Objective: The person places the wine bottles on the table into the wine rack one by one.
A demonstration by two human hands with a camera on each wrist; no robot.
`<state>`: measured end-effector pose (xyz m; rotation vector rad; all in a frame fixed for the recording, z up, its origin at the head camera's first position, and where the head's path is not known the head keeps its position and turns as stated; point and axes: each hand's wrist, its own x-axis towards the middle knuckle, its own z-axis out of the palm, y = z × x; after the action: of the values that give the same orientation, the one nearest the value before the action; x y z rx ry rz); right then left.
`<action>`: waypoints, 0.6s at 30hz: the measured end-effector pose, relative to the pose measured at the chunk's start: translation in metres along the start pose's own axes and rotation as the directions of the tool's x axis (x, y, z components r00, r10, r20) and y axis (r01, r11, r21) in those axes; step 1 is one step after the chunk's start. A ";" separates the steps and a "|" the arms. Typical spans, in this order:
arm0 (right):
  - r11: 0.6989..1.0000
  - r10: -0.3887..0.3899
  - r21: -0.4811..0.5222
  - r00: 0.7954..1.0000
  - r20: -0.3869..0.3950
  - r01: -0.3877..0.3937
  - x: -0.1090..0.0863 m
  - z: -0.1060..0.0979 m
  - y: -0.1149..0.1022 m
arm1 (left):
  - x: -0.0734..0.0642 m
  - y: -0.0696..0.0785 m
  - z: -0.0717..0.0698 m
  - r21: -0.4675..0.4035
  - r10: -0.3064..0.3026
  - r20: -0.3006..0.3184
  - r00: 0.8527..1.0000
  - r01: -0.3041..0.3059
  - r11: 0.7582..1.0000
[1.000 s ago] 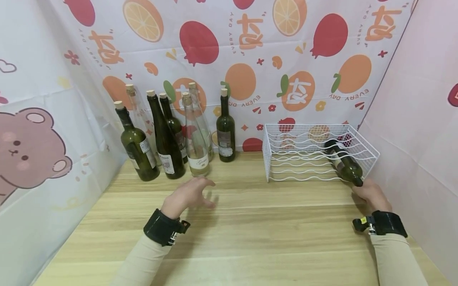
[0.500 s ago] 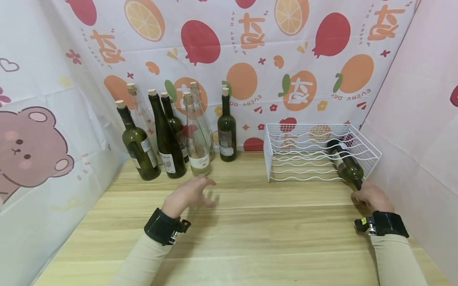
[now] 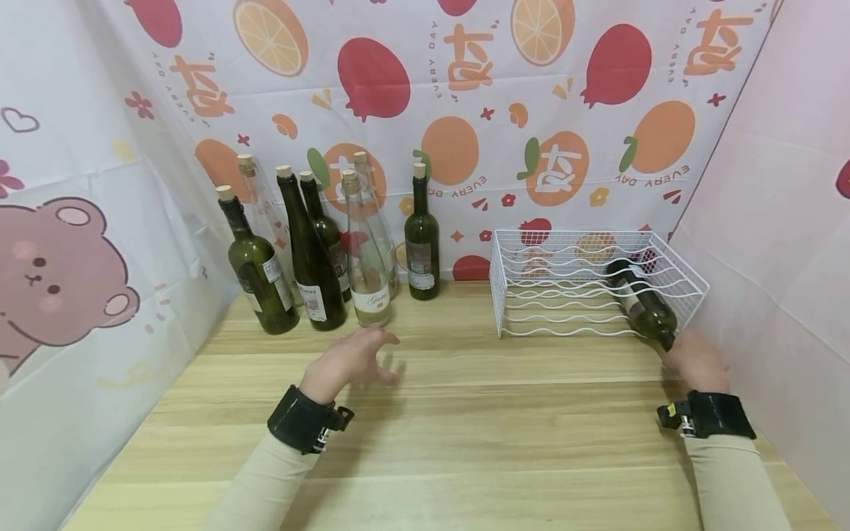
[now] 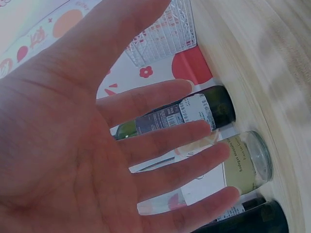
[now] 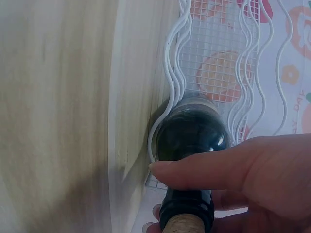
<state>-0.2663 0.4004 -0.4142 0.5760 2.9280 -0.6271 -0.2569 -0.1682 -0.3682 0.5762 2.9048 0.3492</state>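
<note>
A dark green wine bottle [image 3: 642, 304] lies in the lower level at the right end of the white wire rack [image 3: 499, 310], its neck towards me. My right hand [image 3: 699, 361] grips that neck. In the right wrist view the thumb [image 5: 199, 172] crosses the top of the neck, fingertips show on the far side, and the cork [image 5: 184, 224] faces the camera. My left hand [image 3: 348, 365] hovers over the table with fingers spread and holds nothing. Nearest to it stands a clear corked bottle [image 3: 372, 295] with a white label.
Several corked bottles stand at the back left, among them a green one [image 3: 262, 284], a tall dark one [image 3: 317, 284] and a lone dark one [image 3: 421, 254]. Patterned cloth [image 3: 478, 96] hangs behind the wooden table [image 3: 491, 442]. A pale side cloth [image 3: 764, 258] rises close to my right hand.
My right hand has turned slightly at the bottle's neck, and the bottle has barely moved. The left hand keeps its pose.
</note>
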 end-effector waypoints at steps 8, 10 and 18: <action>0.985 -0.173 -0.021 0.982 -0.076 0.172 -0.003 -0.001 0.006 | 0.000 0.001 0.000 0.013 -0.003 0.001 1.000 0.003 1.000; 0.982 -0.189 -0.028 0.979 -0.071 0.188 -0.003 -0.002 0.006 | -0.001 0.001 0.000 0.013 -0.003 0.002 1.000 0.003 1.000; 0.987 -0.157 -0.025 0.987 0.025 0.158 0.000 -0.002 0.008 | -0.001 0.002 0.001 0.012 -0.004 0.006 1.000 0.004 1.000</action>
<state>-0.2636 0.4079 -0.4150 0.3342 2.9758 -0.6046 -0.2552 -0.1670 -0.3685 0.5718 2.9039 0.3298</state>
